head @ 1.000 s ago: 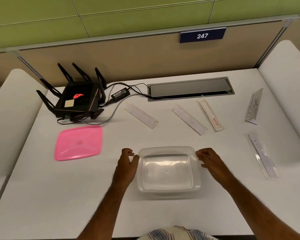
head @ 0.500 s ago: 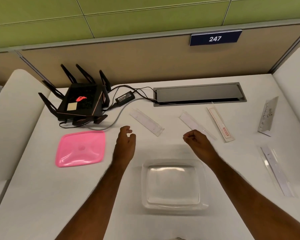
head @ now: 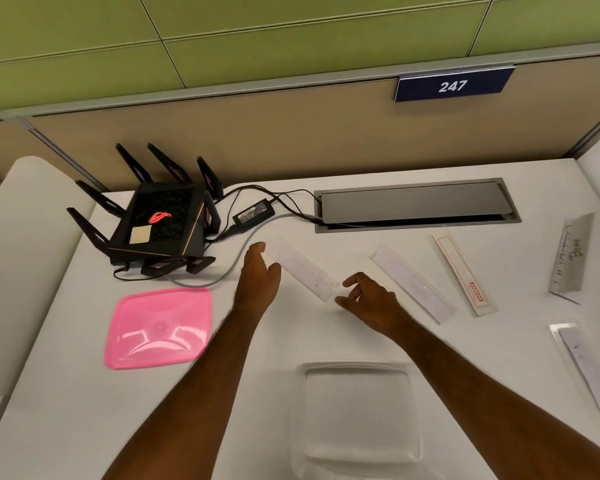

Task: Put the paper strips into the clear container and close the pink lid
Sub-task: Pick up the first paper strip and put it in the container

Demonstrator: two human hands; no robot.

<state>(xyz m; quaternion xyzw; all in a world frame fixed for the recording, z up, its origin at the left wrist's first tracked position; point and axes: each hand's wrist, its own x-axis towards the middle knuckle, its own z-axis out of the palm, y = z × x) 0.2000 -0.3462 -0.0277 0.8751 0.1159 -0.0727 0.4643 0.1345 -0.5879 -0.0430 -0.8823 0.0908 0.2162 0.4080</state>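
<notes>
The clear container (head: 357,414) stands empty near the table's front edge, between my forearms. Its pink lid (head: 158,329) lies flat to the left. Several paper strips lie spread on the white table: one (head: 303,270) between my hands, another (head: 413,284) to its right, a red-printed one (head: 463,273), a handwritten one (head: 570,256) at far right, and one (head: 589,372) by the right edge. My left hand (head: 257,277) rests at the upper end of the nearest strip, fingers apart. My right hand (head: 369,299) hovers open at that strip's lower end.
A black router (head: 160,225) with antennas sits at the back left, with a power adapter (head: 253,214) and cables running across the table. A grey cable hatch (head: 414,204) is set into the table at the back. A partition wall closes off the rear.
Both hands have left the container's sides and reached forward to the nearest strip. The view has shifted, so the container now sits lower in the frame.
</notes>
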